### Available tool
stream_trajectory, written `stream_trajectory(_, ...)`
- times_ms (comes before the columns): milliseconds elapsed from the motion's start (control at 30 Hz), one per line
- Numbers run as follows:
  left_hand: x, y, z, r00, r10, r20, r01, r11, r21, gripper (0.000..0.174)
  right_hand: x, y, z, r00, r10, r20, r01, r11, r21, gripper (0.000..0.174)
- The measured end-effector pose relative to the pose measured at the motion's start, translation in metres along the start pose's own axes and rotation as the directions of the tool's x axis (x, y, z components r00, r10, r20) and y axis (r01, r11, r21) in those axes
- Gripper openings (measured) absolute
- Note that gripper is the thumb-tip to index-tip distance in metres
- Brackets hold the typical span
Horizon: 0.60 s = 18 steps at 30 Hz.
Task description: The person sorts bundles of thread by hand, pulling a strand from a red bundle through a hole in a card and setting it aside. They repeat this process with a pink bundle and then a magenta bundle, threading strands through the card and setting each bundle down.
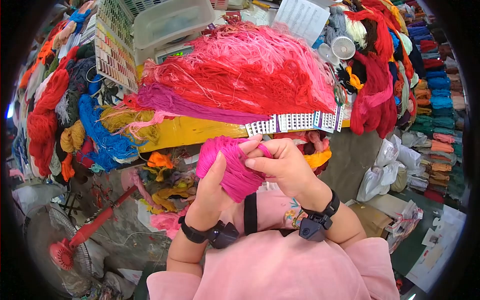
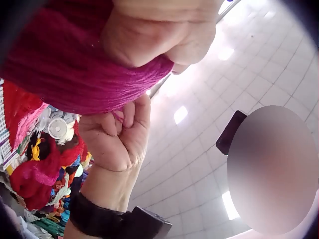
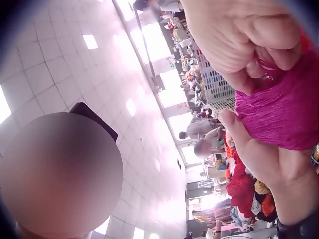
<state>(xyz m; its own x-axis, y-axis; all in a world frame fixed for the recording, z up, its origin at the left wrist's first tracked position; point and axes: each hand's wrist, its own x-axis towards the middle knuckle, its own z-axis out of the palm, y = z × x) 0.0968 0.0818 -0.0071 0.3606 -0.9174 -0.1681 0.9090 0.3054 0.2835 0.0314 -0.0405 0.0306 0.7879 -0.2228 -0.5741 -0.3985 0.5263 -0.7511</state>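
Observation:
A bundle of magenta yarn (image 1: 232,167) is held up in front of the person's chest, just off the table's front edge. The left hand (image 1: 212,187) grips its left side, thumb along the front. At the upper right of the bundle, the right hand (image 1: 285,167) pinches a strand of the yarn with thumb and curled fingers. In the left wrist view the right hand (image 2: 117,137) shows below the yarn (image 2: 84,64), a thin strand at its fingers. The right wrist view has the left hand (image 3: 269,159) under the yarn (image 3: 284,109).
Red and pink yarn (image 1: 240,75) is heaped on the yellow table (image 1: 190,131), with purple yarn (image 1: 190,106) and white tags (image 1: 295,122) along its front. A plastic bin (image 1: 172,22) stands behind. A standing fan (image 1: 62,254) is at lower left, a cardboard box (image 1: 370,220) at right.

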Motion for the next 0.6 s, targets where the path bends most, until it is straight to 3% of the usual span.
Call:
stream_trajectory(133,0.001,0.000,0.002,0.998,0.033,-0.052,-0.035,0.999,-0.028,0.052,-0.001,-0.002,-0.003,1.000,0.009,0.016,-0.009,0.999,0.050,0.005)
stream_trajectory(233,0.002,0.000,0.001,0.998,0.048,-0.046,-0.053,0.992,-0.113,0.042,0.000,-0.002,-0.003,1.000,0.011,0.019,-0.013,0.995,0.099,0.007)
stream_trajectory(300,0.004,-0.001,0.006,0.971,0.059,-0.230,-0.024,0.988,0.149,0.034,0.001,-0.001,-0.004,1.000,0.009,0.007,-0.010,0.994,0.105,0.008)
stream_trajectory(333,0.005,-0.002,0.007,0.971,0.058,-0.231,-0.024,0.988,0.150,0.034,0.001,0.000,-0.004,1.000,-0.008,0.002,0.008,0.994,0.110,0.010)
stream_trajectory(400,0.008,-0.002,0.009,0.975,0.036,-0.221,-0.046,0.998,-0.040,0.032,0.002,-0.002,-0.005,1.000,-0.027,-0.004,0.027,0.993,0.116,0.012)
stream_trajectory(533,0.013,-0.004,0.009,0.958,0.095,-0.270,-0.106,0.994,-0.025,0.030,0.002,-0.006,-0.008,0.999,-0.040,-0.004,0.040,0.989,0.141,0.013)
stream_trajectory(600,0.016,-0.001,0.008,0.980,0.046,-0.192,-0.065,0.993,-0.097,0.028,0.003,-0.005,-0.011,0.999,-0.038,-0.001,0.038,0.986,0.163,0.012)
